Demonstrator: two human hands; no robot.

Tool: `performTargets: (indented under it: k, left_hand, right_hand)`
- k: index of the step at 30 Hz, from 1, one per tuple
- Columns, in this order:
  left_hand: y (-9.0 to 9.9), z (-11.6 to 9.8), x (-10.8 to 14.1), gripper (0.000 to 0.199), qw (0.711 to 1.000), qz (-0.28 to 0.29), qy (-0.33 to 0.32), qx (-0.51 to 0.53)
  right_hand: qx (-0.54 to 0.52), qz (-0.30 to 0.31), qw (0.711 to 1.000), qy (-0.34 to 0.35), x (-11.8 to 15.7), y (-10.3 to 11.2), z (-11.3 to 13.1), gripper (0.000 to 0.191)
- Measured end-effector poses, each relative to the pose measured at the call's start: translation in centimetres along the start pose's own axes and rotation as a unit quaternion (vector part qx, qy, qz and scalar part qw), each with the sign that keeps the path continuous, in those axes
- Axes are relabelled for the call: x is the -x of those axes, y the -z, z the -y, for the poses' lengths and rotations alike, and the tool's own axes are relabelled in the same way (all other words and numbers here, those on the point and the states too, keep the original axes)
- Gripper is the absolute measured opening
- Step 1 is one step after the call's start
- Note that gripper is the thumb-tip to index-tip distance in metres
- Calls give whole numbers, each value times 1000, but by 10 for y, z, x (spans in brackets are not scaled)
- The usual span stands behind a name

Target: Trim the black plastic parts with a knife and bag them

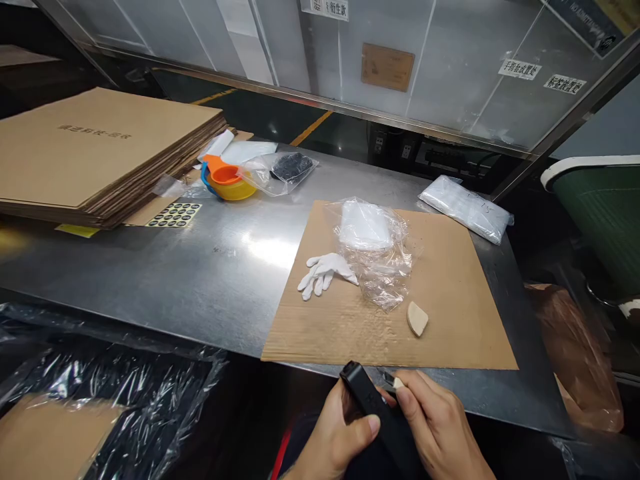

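Observation:
My left hand is wrapped round a long black plastic part, thumb pressed on its face. The part is tilted, its far end near the table's front edge. My right hand pinches a small pale piece with a dark, thin tip, close beside the black part. What exactly this piece is, I cannot make out. Just beyond my hands lies a cardboard sheet. On it are a cream-coloured wedge-shaped pad, a white glove and a clear plastic bag with folded white cloth in it.
At the left stands a stack of flat cardboard, with a sheet of round stickers beside it. Orange and yellow cups and a bagged dark item lie behind. A plastic-wrapped pack rests at right. Black plastic lining is at lower left.

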State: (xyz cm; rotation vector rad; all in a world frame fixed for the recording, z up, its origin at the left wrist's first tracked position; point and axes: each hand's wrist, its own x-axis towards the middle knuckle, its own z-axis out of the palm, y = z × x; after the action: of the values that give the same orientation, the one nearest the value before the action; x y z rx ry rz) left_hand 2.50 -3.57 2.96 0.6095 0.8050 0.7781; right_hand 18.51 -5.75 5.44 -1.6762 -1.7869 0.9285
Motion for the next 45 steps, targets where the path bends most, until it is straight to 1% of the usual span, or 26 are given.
performTargets:
  k: [3,6,10,13,16,20,23,25,29,31,34,38,42,45]
  left_hand:
    - [-1,-2,1,34,1000,2,13,16]
    - [-1,-2,1,35,999,4,23,35]
    - [-3,-3,-1,43,998,34,10,47]
    - [-4,-4,-1,51,998,49,1,44]
    - [-1,-2,-1,53,997,61,11,34]
    - [8,3,-2,56,994,105,21,13]
    - [14,5,-2,59,989,142,33,-14]
    - [16,5,-2,60,987,156,42,-25]
    - [13,1,0,60,984,165,52,-37]
    - [12,0,0,57,984,165,54,-43]
    - [11,0,-1,52,983,168,58,-49]
    - [13,4,-2,54,982,169,62,-48]
    - [13,7,-2,58,982,173,73,-33]
    - [12,7,-2,53,981,178,76,-27]
  right_hand:
    - [-86,36,995,-21,-4,2,1,24]
    - [-151,69,985,-50,-10,2,1,24]
    - [-225,95,966,-90,-18,-1,0,22]
    - [-259,101,956,-99,-21,-3,0,19]
    - [-278,107,950,-96,-22,-2,0,19]
    - [-300,121,941,-103,-23,2,0,19]
    - [-299,136,939,-101,-25,5,0,19]
    - [-275,134,948,-88,-26,8,0,18]
    - [-195,121,973,-35,-27,16,4,16]
    - [-164,129,978,-11,-28,19,6,19]
    - [-141,132,981,4,-29,20,6,26]
    - [-155,127,980,-4,-29,15,1,34]
    - [-166,122,978,-42,-26,11,-7,31]
    - [-164,95,980,-60,-25,9,-11,29]
